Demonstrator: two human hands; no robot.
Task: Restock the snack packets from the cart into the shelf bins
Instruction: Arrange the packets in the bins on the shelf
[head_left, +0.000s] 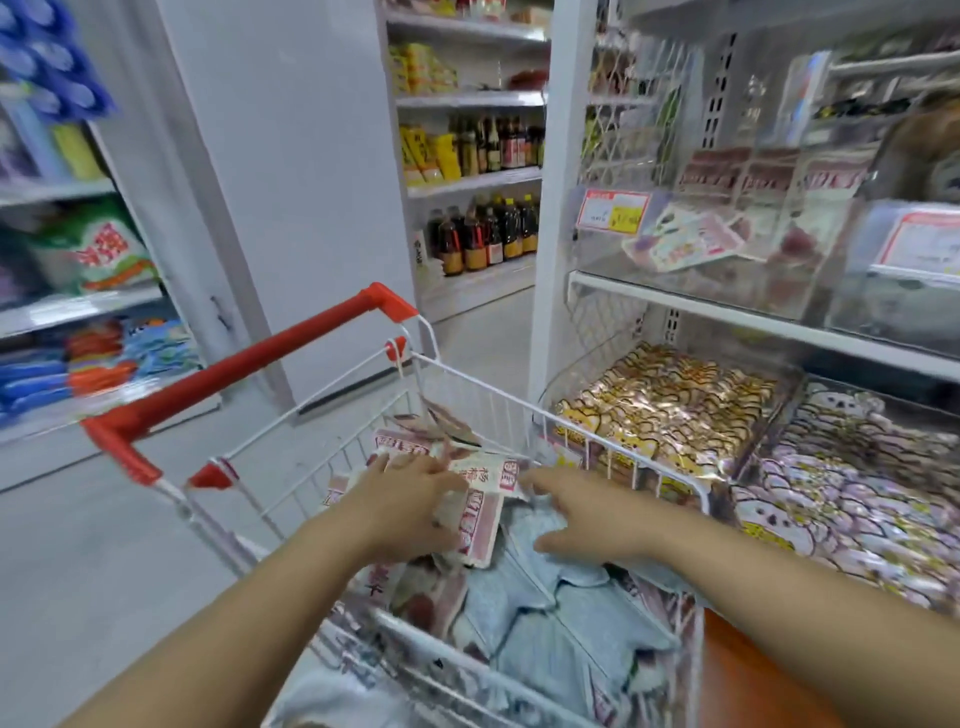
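Cart: a white wire cart (519, 404) with a red plastic handle (249, 358), standing just beside the shelf bins on the right.
Task packets: flat, glossy pink-and-white packets (480, 525) lie heaped in the cart's far end. They carry red panels with Chinese characters, too blurred to read.
Other cart load: soft, pillow-shaped pale blue packets (582, 618) fill the near part of the cart, touching the pink-and-white ones.
Left hand: the left hand (410, 504) lies over the pink-and-white heap with its fingers (441, 470) pointing into the pile. Motion blur hides whether they are curled round a packet or only resting on it, so I cannot tell.
Right hand: the right hand (592, 519) is spread out flat. Its fingers are stretched toward the same heap, its thumb is out over a pale blue packet, and it holds nothing.
Upper bin: a clear, hard plastic bin (597, 260) on a white metal shelf (727, 314). It holds a few pink-and-white packets of the same look as the cart's.
Price tag: a red-and-white price tag (613, 210) with a yellow patch is fixed to the upper bin's front. Its writing is illegible.
Lower bins: shiny gold packets (670, 410) printed with a cartoon animal face fill one clear bin. Lilac packets (852, 493) with a pale cartoon figure fill the bin beside it.
Background: dark glass bottles (483, 234) with red and yellow labels stand in rows on far shelves. A green-and-white bag (98, 249) with large red characters lies on the left shelving, blurred.
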